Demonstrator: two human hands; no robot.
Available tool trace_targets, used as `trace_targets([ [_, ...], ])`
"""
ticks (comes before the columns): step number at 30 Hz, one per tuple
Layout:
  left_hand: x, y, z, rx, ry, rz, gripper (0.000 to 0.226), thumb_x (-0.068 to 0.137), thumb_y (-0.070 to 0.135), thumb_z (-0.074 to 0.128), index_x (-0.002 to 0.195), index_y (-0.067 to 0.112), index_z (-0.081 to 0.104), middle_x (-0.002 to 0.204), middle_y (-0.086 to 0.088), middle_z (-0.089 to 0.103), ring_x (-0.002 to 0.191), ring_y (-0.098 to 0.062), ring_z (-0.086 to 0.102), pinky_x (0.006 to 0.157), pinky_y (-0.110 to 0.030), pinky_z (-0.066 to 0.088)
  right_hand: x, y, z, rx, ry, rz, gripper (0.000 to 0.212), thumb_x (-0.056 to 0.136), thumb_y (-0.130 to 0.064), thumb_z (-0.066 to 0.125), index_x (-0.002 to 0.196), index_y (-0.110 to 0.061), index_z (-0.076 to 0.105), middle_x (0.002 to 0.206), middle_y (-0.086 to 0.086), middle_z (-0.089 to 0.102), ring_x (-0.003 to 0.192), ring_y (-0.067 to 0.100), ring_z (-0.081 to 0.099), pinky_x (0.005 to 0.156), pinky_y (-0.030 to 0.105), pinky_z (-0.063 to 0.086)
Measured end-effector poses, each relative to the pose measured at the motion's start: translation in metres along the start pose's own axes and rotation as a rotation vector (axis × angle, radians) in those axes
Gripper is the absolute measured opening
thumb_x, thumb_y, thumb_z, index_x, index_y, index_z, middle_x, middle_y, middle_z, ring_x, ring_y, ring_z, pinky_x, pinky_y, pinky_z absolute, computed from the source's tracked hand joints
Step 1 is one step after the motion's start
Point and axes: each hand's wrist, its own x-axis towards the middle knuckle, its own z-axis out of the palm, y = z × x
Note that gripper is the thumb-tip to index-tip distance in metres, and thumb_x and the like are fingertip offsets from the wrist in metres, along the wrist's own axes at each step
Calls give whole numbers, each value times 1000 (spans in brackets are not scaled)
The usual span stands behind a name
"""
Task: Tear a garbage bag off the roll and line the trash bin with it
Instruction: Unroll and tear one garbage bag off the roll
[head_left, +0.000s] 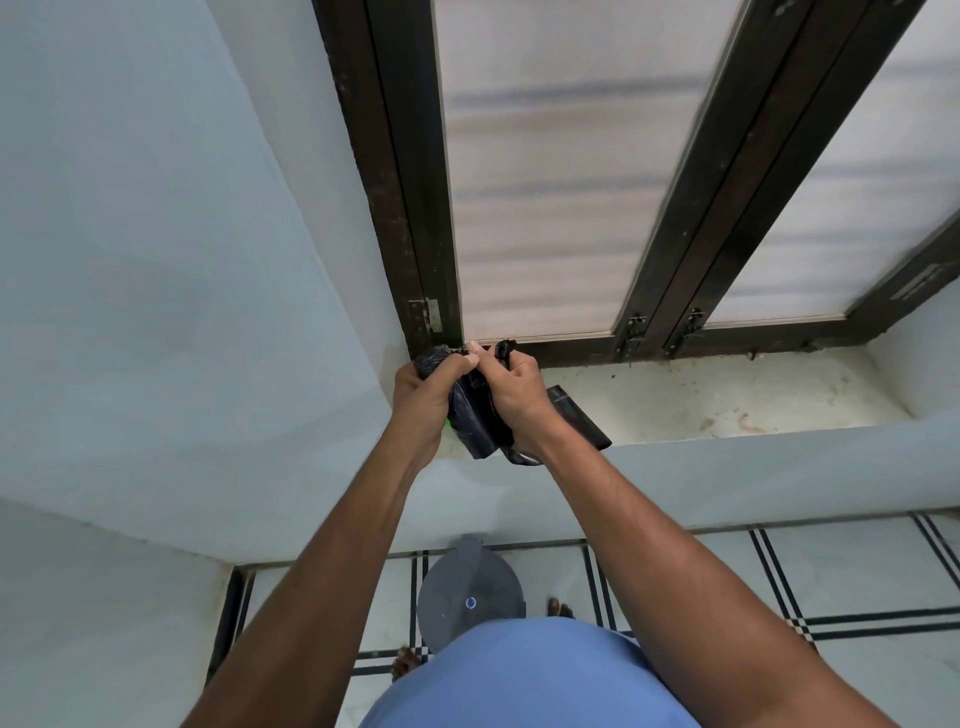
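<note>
Both hands grip a black garbage bag (475, 415) at the windowsill (727, 400): the left hand (423, 397) clenches 1 bunched end, the right hand (511, 392) pinches the other. The grey trash bin (470, 592) stands on the tiled floor (701, 571) below, lid shut.

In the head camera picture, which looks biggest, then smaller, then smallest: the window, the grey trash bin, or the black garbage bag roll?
1. Window: by far the biggest.
2. Grey trash bin, down on the floor.
3. Black garbage bag roll, partly hidden by both hands.
The bin and roll look close in size; the roll is nearer the camera, so that order is unsure.
</note>
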Motion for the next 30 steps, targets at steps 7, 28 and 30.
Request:
trace_targets([
  [7, -4, -8, -3, 38, 4, 11, 59, 85, 39, 86, 130, 4, 72, 121, -15, 78, 113, -27, 77, 78, -27, 64, 1, 3, -6, -111, -68, 17, 36, 112, -40, 70, 89, -12, 68, 81, 8, 70, 79, 19, 70, 74, 39, 59],
  [28, 15, 27, -17, 277, -150, -150, 38, 92, 38, 81, 121, 15, 74, 116, -14, 78, 116, -29, 74, 106, -46, 58, 13, -47, -67, -622, -157, 31, 36, 111, -48, 66, 85, -23, 68, 79, -9, 71, 71, 9, 64, 73, 31, 50],
  [30, 14, 29, -14, 245, -181, -183, 26, 97, 31, 78, 117, 14, 74, 112, -14, 77, 113, -28, 73, 101, -42, 58, 13, -51, -67, -730, -170, -10, 41, 115, -45, 60, 80, -25, 58, 73, -10, 59, 65, 7, 53, 68, 31, 42],
])
